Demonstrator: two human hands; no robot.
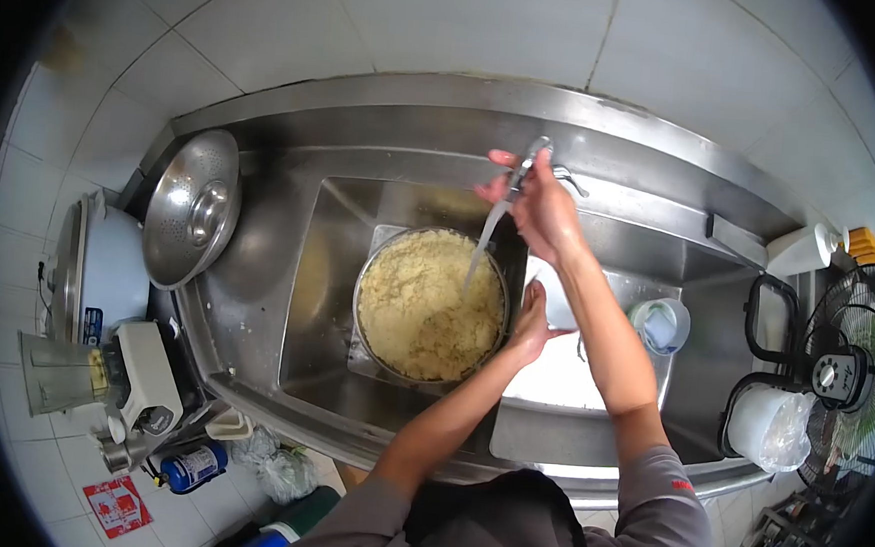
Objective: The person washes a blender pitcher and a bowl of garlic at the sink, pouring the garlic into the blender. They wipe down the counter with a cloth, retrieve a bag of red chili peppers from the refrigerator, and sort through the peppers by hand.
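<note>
Where the steel counter (243,307) dips into its left basin (317,366), my wide round pot (423,380) sits near that basin's right edge. A pale yellow, crumbly mass (407,282) spreads across the pot almost to its rim, so I judge the filling done. The wetting looks only partly done: a darker patch shows toward the lower right of the mass, I see no water standing over the top, and the rest of the surface seems left to wet. Beyond the basin's right edge lies a white tray-like thing (561,386), too washed out by glare for me to name. A steel colander (191,213) leans at the counter's left end, and a clear tub (660,325) stands near the right wall of the right basin. My right hand (540,205) grasps the tap (524,169), tipping it toward the pot. My left hand (531,326) is at the white thing's left edge (whether it grips or merely touches, I cannot tell). A thin stream of water (486,234) lands on the right side of the mass.
</note>
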